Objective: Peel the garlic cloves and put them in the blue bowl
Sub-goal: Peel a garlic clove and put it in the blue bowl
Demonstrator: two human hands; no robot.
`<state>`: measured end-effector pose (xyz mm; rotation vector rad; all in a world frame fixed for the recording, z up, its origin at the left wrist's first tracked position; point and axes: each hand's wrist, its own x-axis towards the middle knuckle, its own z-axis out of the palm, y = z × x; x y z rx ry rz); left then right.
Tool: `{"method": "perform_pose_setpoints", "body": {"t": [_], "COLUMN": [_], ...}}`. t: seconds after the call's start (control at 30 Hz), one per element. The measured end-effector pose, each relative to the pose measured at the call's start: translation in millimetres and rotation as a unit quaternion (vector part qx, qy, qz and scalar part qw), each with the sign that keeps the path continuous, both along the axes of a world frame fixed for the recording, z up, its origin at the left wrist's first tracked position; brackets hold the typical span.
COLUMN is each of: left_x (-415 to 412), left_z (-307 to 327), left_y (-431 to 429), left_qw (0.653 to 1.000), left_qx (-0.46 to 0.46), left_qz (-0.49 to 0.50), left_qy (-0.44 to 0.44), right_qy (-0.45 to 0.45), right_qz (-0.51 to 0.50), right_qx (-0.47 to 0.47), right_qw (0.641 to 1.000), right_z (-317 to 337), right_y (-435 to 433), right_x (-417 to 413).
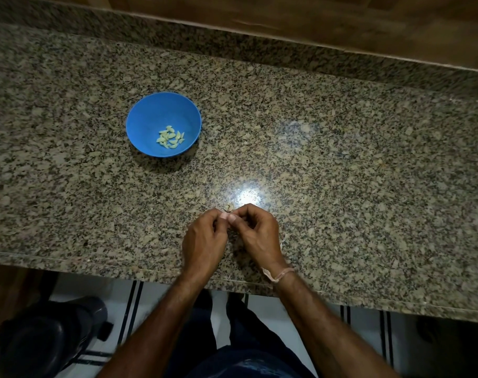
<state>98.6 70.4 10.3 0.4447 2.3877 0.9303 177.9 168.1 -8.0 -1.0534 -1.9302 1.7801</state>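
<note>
A big speckled stone counter (pixel 341 159) fills most of the frame, from the left edge to the right edge. A brown wooden wall (pixel 314 20) runs along the top. At the bottom of the frame you can see a white floor with dark stripes (pixel 129 317) and a dark round thing (pixel 47 339) in the lower left corner; it is too dim to tell what it is.

The blue bowl (pixel 139 124) sits on the counter in the upper left part of the frame, well apart from the hands. A small pile of peeled garlic cloves (pixel 170 136) lies in the bottom of it. They look pale yellow-green.

Two bare arms come up from the bottom middle. The left hand (pixel 203 241) and the right hand (pixel 255 233) meet low in the middle of the frame, fingertips touching. Both are curled and pinching one small garlic clove (pixel 225 215) between thumbs and fingers. Only a tiny pinkish bit of it shows.

A thin pale string band (pixel 280 274) goes around the right wrist.

A little scrap of garlic skin (pixel 229 206) lies on the counter just above the fingertips, next to a bright spot of light.
</note>
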Motion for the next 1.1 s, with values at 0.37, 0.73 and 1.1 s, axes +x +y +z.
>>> {"method": "perform_pose_setpoints", "body": {"t": [0.37,0.73,1.1], "left_x": [3,-4,-45], "left_z": [1,-2,-31], "left_y": [-7,-15,-28], "left_qw": [0.998,0.994,0.988], "left_qx": [0.051,0.023,-0.015], "left_qz": [0.012,0.011,0.077], "left_qy": [0.032,0.108,0.135], "right_qy": [-0.032,-0.044,-0.126], "right_qz": [-0.030,0.039,0.109], "right_qx": [-0.038,0.092,0.319], "right_qw": [0.998,0.994,0.933], "right_z": [-4,8,-13], "right_y": [1,-7,-2], "right_x": [-1,1,38]}}
